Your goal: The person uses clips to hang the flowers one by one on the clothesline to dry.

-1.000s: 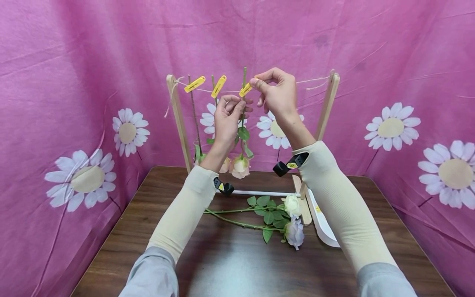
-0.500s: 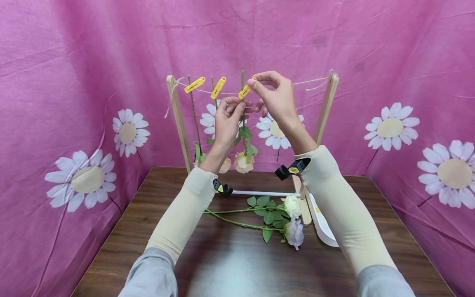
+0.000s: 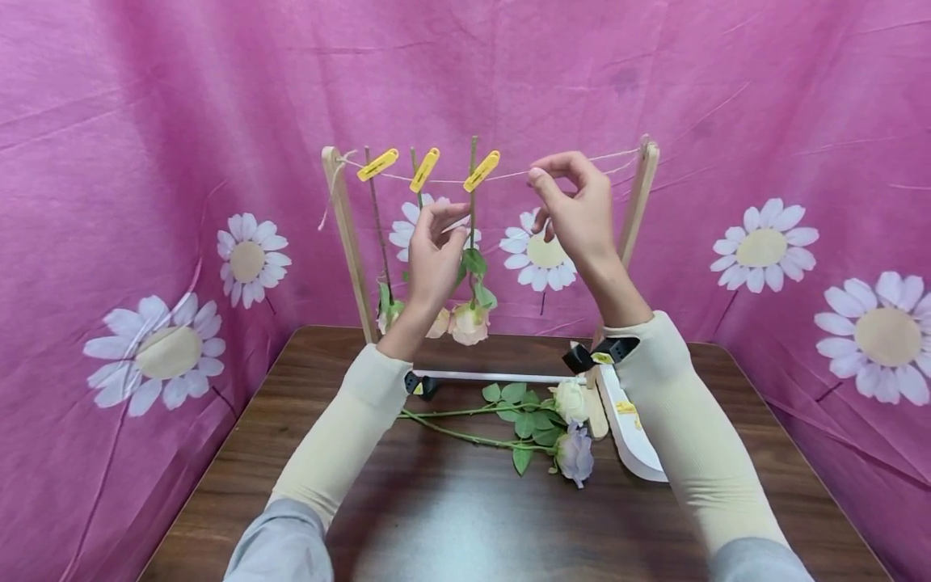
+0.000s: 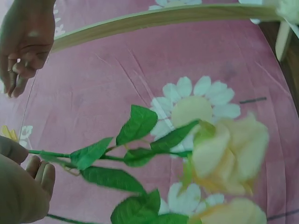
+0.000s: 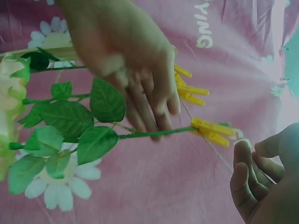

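Note:
A peach rose (image 3: 469, 323) hangs head down from the string (image 3: 509, 175), its stem in a yellow clothespin (image 3: 482, 171). My left hand (image 3: 435, 255) is beside that stem, thumb and fingers apart and loosely bent; whether a fingertip touches the stem I cannot tell. To the right of the clothespin, my right hand (image 3: 578, 206) is near the string, holding nothing; in the right wrist view its fingers (image 5: 245, 175) stand just off the clip's end. Two more clothespins, one yellow clip (image 3: 425, 170) and another yellow clip (image 3: 378, 165), hold stems farther left.
Wooden posts, left (image 3: 347, 242) and right (image 3: 640, 206), carry the string. On the table (image 3: 465, 517) lie a white rose (image 3: 570, 400) and a pale lilac rose (image 3: 575, 454). A white tray (image 3: 640, 453) with yellow clothespins stands at the right, partly behind my right forearm.
My right hand has let go of the third clothespin and moved right and slightly down. My left hand has loosened from the stem and shifted a little left; the rose hangs from the string.

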`<state>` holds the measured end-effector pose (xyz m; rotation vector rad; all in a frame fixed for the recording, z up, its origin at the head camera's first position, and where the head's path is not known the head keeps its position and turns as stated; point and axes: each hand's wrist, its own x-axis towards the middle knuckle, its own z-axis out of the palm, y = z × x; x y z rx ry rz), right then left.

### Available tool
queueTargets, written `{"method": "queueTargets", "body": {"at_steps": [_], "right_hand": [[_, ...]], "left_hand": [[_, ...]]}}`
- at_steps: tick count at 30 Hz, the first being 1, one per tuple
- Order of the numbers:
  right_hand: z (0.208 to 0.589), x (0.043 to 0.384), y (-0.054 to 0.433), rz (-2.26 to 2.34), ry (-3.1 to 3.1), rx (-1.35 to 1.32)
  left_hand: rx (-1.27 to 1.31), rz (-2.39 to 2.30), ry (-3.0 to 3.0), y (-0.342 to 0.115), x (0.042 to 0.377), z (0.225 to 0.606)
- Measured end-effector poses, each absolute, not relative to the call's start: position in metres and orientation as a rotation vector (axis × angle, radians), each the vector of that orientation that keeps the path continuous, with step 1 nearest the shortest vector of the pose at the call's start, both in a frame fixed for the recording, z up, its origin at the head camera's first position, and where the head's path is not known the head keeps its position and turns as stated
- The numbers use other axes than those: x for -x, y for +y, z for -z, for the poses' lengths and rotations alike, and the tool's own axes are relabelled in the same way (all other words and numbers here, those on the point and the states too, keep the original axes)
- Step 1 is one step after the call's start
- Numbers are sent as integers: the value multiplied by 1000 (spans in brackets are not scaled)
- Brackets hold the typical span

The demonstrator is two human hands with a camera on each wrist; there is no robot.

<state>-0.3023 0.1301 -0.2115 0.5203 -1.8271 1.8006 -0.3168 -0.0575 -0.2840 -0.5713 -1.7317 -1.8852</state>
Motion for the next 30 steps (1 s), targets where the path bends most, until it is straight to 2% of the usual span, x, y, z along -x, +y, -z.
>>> {"method": "queueTargets", "body": {"at_steps": [8, 18, 24, 30], "right_hand": [[239, 295, 171, -1774, -1867, -497], [285, 283, 239, -1647, -2049, -321], [316, 277, 275, -1515, -2209, -193], [354, 280, 308, -1252, -2595, -204]], "left_hand": [[571, 1680, -1886, -86, 298, 310], [693, 1492, -2104, -127, 283, 366], [702, 1537, -2249, -145, 276, 401], [659, 1584, -2397, -158, 274, 441]]}}
